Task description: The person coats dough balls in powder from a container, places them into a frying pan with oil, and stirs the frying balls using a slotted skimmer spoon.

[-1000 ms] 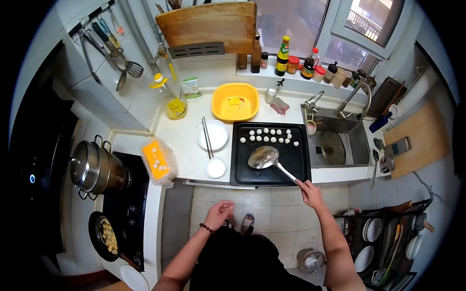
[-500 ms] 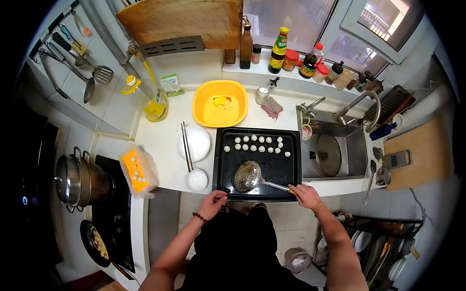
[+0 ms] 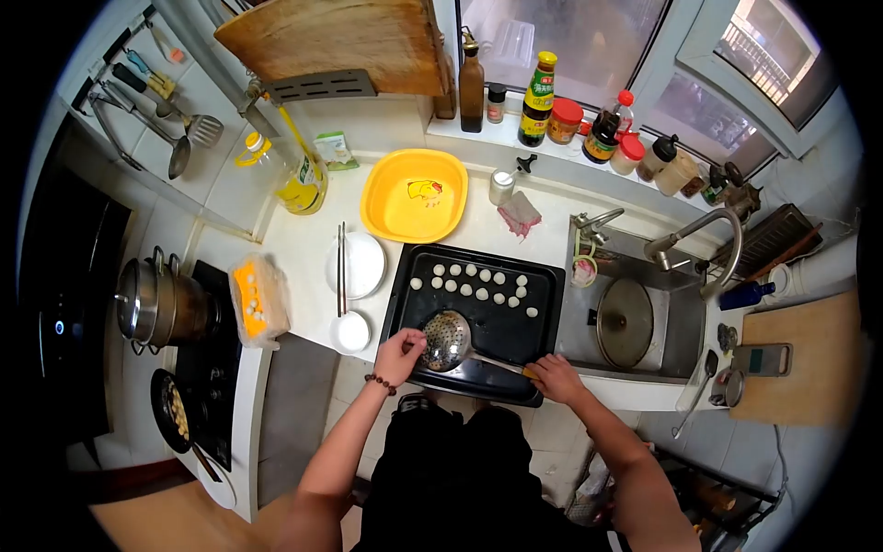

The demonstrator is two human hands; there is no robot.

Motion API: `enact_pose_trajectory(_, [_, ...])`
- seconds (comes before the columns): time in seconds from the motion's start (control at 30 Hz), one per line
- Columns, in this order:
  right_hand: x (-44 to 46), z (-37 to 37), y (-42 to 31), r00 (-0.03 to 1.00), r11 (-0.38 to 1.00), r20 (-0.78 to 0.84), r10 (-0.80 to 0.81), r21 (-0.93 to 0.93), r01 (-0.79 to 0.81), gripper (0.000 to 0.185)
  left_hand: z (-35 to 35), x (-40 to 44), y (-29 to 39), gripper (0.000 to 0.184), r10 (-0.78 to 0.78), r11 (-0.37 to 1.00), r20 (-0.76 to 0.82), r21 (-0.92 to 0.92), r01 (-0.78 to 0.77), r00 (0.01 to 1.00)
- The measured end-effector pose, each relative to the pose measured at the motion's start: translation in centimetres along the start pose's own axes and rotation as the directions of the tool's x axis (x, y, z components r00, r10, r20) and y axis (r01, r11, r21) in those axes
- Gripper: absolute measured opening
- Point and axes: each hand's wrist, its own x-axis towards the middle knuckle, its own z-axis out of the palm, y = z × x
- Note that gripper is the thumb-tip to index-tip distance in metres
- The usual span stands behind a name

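A metal skimmer (image 3: 446,340) with a perforated round bowl lies over the front part of a black baking tray (image 3: 487,344). My right hand (image 3: 557,377) is closed around the yellow end of its handle, at the tray's front right corner. At the bowl's left edge, my left hand (image 3: 400,356) has its fingers pinched together. Whether anything small is between them, I cannot tell. Several white dough balls (image 3: 471,270) sit in rows on the tray's back half. A beaded bracelet circles my left wrist.
Left of the tray are a white plate (image 3: 370,265), dark chopsticks (image 3: 341,276) and a small white bowl (image 3: 350,332). Behind it stands a yellow basin (image 3: 451,221). The sink (image 3: 671,342) holds a round lid. A pot (image 3: 147,302) and frying pan (image 3: 163,414) are at far left.
My left hand has moved from the tray's front left edge up to the skimmer bowl. The right hand stays on the handle. The view has shifted and turned slightly.
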Motion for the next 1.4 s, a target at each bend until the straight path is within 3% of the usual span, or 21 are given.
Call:
enact_pose_trajectory(0.03, [0.4, -0.8, -0.1, 1.0, 1.0, -0.002, 0.001, 0.004, -0.001, 0.043, 0.1, 0.9, 1.5, 0.018, 0.006, 0.999, -0.013, 0.031, -0.006, 1.0])
enact_pose_trajectory(0.1, [1.9, -2.4, 0.4, 0.988, 0.993, -0.147, 0.054, 0.112, -0.038, 0.045, 1.0, 3.8, 3.2, 0.02, 0.129, 0.956, -0.031, 0.268, -0.117, 0.991])
enact_pose_trajectory(0.13, [3.0, -2.8, 0.6, 0.987, 0.992, -0.145, 0.064, 0.116, -0.048, 0.045, 1.7, 5.4, 3.6, 0.021, 0.188, 0.92, -0.013, 0.352, -0.172, 0.982])
enact_pose_trajectory(0.2, [6.1, -3.7, 1.4, 0.925, 0.959, -0.277, 0.262, 0.183, -0.217, 0.047, 3.7, 8.7, 4.1, 0.023, 0.316, 0.811, 0.066, 0.498, -0.305, 0.947])
enact_pose_trajectory(0.23, [7.5, -4.0, 1.6, 0.922, 0.955, -0.272, 0.275, 0.186, -0.23, 0.047, 4.8, 10.3, 3.6, 0.027, 0.379, 0.771, 0.114, 0.51, -0.381, 0.918])
enact_pose_trajectory(0.3, [10.2, -4.2, 1.8, 0.862, 0.884, -0.231, 0.452, 0.248, -0.397, 0.049, 7.3, 12.4, 4.8, 0.033, 0.316, 0.73, 0.226, 0.562, -0.389, 0.921])
enact_pose_trajectory(0.43, [13.0, -2.7, 2.1, 0.812, 0.821, -0.132, 0.568, 0.164, -0.547, 0.054, 12.5, 14.2, 5.7, 0.045, 0.194, 0.613, 0.399, 0.664, -0.428, 0.896])
enact_pose_trajectory(0.53, [13.6, -1.6, 2.4, 0.782, 0.785, -0.083, 0.618, 0.114, -0.608, 0.055, 15.3, 15.3, 4.2, 0.047, 0.131, 0.589, 0.408, 0.701, -0.402, 0.903])
enact_pose_trajectory(0.67, [13.3, -0.2, 3.2, 0.783, 0.811, -0.214, 0.584, 0.194, -0.552, 0.05, 17.3, 15.8, 3.8, 0.046, 0.079, 0.555, 0.435, 0.728, -0.402, 0.897])
enact_pose_trajectory(0.73, [13.1, 0.3, 3.8, 0.778, 0.804, -0.211, 0.592, 0.218, -0.553, 0.047, 18.2, 16.2, 3.4, 0.044, 0.256, 0.441, 0.463, 0.726, -0.528, 0.849])
enact_pose_trajectory(0.9, [12.7, 1.0, 4.6, 0.762, 0.789, -0.227, 0.607, 0.291, -0.541, 0.037, 19.6, 16.7, 2.5, 0.034, 0.205, 0.384, 0.49, 0.756, -0.53, 0.847])
enact_pose_trajectory(0.97, [12.8, 0.4, 4.5, 0.743, 0.769, -0.261, 0.616, 0.404, -0.495, 0.032, 19.8, 16.9, 1.6, 0.029, 0.298, 0.414, 0.439, 0.741, -0.529, 0.848])
enact_pose_trajectory(1.1, [13.4, -1.2, 3.2, 0.714, 0.722, -0.275, 0.644, 0.526, -0.449, 0.027, 18.6, 15.2, 2.6, 0.021, 0.336, 0.53, 0.326, 0.71, -0.463, 0.884])
enact_pose_trajectory(1.17, [14.3, -2.5, 1.6, 0.669, 0.643, -0.269, 0.693, 0.651, -0.404, 0.024, 16.3, 13.0, 5.2, 0.02, 0.346, 0.707, 0.201, 0.586, -0.396, 0.916])
enact_pose_trajectory(1.2, [15.0, -3.4, 0.2, 0.691, 0.686, -0.313, 0.651, 0.633, -0.359, 0.024, 14.9, 11.9, 5.6, 0.02, 0.34, 0.782, 0.126, 0.513, -0.354, 0.932])
enact_pose_trajectory(1.27, [16.6, -2.8, -1.6, 0.732, 0.621, -0.267, 0.627, 0.738, -0.262, 0.024, 11.7, 9.6, 4.7, 0.024, 0.472, 0.82, -0.067, 0.399, -0.41, 0.879])
enact_pose_trajectory(1.33, [18.8, -3.7, -5.1, 0.779, 0.628, -0.238, 0.58, 0.739, -0.242, 0.025, 7.3, 6.0, 6.2, 0.028, 0.167, 0.976, -0.143, 0.162, -0.143, 0.976])
enact_pose_trajectory(1.4, [21.6, -2.3, -7.8, 0.862, 0.526, -0.146, 0.486, 0.836, -0.155, 0.024, 4.0, 3.3, 3.8, 0.028, 0.031, 0.996, -0.273, -0.069, -0.052, 0.961])
